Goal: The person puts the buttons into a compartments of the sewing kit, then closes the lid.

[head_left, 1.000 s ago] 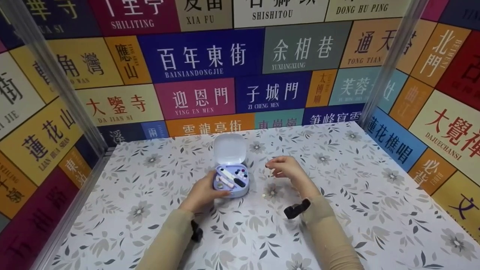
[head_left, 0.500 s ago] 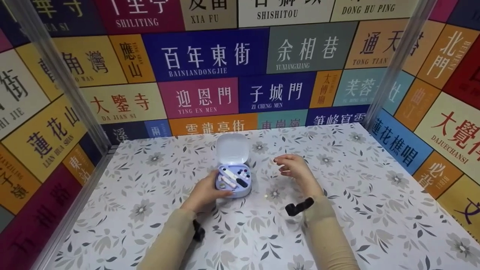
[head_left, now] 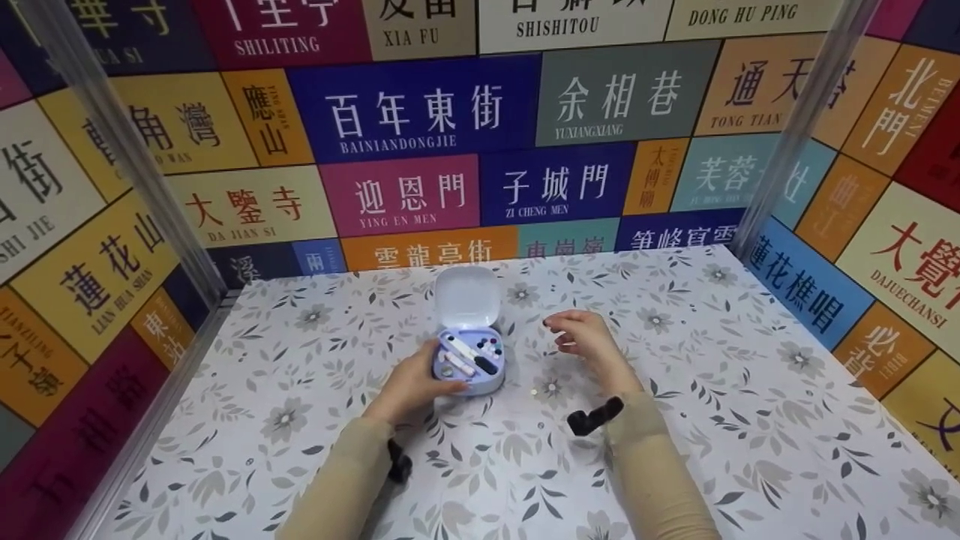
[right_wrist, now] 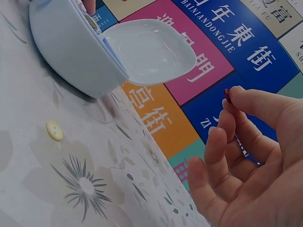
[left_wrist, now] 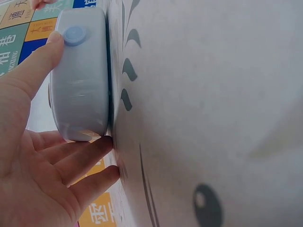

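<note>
A pale lilac sewing kit (head_left: 480, 388) stands on the table with its rounded white lid (head_left: 467, 298) raised. Inside lie several small coloured round pieces (head_left: 489, 345), a black-ended white tool (head_left: 485, 365) and other small items. My left hand (head_left: 409, 386) holds the kit from the left, thumb at the front beside its round clasp (left_wrist: 75, 35), fingers around the side. To the right of the kit, my right hand (head_left: 585, 337) is raised above the table. Its thumb and forefinger pinch a small dark red button-like piece (right_wrist: 227, 95), seen edge-on. The other fingers are loosely bent.
A small yellow button (right_wrist: 54, 130) lies on the table between the kit and my right wrist. The flowered tablecloth (head_left: 300, 450) runs back to walls of coloured name panels (head_left: 412, 105), with clear corner posts (head_left: 795, 112) at either side.
My right hand moves slightly away from the kit, then a little back toward it, still pinching the small piece. The left hand keeps its hold on the kit. The head view shifts slightly.
</note>
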`<state>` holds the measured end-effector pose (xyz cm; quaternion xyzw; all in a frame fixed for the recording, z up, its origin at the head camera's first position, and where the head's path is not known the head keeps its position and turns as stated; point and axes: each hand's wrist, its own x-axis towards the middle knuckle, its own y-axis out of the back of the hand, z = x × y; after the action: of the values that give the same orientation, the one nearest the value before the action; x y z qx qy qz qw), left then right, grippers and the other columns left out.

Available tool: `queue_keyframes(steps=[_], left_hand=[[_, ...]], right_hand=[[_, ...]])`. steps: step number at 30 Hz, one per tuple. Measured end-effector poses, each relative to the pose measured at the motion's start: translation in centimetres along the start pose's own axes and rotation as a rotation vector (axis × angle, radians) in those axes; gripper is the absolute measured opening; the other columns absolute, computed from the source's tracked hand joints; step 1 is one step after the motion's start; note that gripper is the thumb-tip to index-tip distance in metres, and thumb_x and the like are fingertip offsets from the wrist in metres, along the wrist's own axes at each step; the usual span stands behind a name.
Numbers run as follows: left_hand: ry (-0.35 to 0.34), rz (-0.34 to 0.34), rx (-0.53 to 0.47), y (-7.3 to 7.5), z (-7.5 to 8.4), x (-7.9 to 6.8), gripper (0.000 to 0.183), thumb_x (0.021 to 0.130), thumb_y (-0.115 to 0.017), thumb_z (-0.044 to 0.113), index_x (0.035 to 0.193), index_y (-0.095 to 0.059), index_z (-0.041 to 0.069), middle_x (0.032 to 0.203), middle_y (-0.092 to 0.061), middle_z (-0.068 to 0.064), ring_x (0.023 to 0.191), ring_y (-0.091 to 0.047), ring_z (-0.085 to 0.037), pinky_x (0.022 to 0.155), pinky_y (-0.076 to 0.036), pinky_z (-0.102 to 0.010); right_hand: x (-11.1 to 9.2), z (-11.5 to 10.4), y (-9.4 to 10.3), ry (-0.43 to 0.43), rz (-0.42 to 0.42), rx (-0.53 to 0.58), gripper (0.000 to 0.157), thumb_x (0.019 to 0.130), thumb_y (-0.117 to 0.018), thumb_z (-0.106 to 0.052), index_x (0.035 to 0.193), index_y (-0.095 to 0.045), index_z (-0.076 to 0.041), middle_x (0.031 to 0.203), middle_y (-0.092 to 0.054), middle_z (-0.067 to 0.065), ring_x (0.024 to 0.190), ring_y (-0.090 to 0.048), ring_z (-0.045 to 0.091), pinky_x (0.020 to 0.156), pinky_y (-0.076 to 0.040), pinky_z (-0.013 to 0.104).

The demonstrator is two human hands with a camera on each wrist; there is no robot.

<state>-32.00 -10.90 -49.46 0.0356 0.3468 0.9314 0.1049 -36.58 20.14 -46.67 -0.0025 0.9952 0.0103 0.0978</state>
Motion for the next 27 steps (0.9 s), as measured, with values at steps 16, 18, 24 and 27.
queue_keyframes(steps=[16, 18, 24, 27], left_hand=[[-0.026, 0.01, 0.004, 0.2, 0.1, -0.1, 0.104, 0.069, -0.085, 0.045, 0.151, -0.032, 0.009, 0.147, -0.043, -0.015, 0.134, -0.041, -0.032, 0.113, -0.027, -0.046], [-0.028, 0.008, 0.003, 0.2, 0.2, -0.1, 0.103, 0.069, -0.085, 0.045, 0.151, -0.033, 0.01, 0.147, -0.044, -0.014, 0.133, -0.041, -0.032, 0.113, -0.027, -0.046], [-0.034, 0.012, 0.009, 0.1, 0.1, 0.0, 0.103, 0.068, -0.085, 0.046, 0.15, -0.033, 0.01, 0.146, -0.045, -0.015, 0.132, -0.042, -0.033, 0.112, -0.028, -0.047], [-0.027, 0.01, 0.011, 0.1, 0.0, 0.1, 0.104, 0.068, -0.084, 0.047, 0.15, -0.033, 0.01, 0.146, -0.044, -0.014, 0.132, -0.042, -0.032, 0.112, -0.029, -0.047]], right_hand=[[0.2, 0.6, -1.4, 0.025, 0.039, -0.096, 0.022, 0.087, -0.071, -0.02, 0.101, -0.072, -0.003, 0.085, -0.063, 0.003, 0.067, -0.059, 0.014, 0.066, -0.056, 0.031], [0.2, 0.6, -1.5, 0.021, 0.042, -0.109, 0.023, 0.088, -0.071, -0.02, 0.102, -0.071, -0.003, 0.086, -0.063, 0.004, 0.067, -0.059, 0.014, 0.067, -0.056, 0.031], [0.2, 0.7, -1.6, 0.022, 0.035, -0.111, 0.024, 0.089, -0.07, -0.021, 0.104, -0.07, -0.002, 0.088, -0.063, 0.004, 0.068, -0.058, 0.014, 0.068, -0.056, 0.032], [0.2, 0.7, -1.6, 0.024, 0.033, -0.107, 0.024, 0.089, -0.07, -0.02, 0.104, -0.07, -0.002, 0.088, -0.063, 0.005, 0.068, -0.058, 0.015, 0.069, -0.056, 0.033]])
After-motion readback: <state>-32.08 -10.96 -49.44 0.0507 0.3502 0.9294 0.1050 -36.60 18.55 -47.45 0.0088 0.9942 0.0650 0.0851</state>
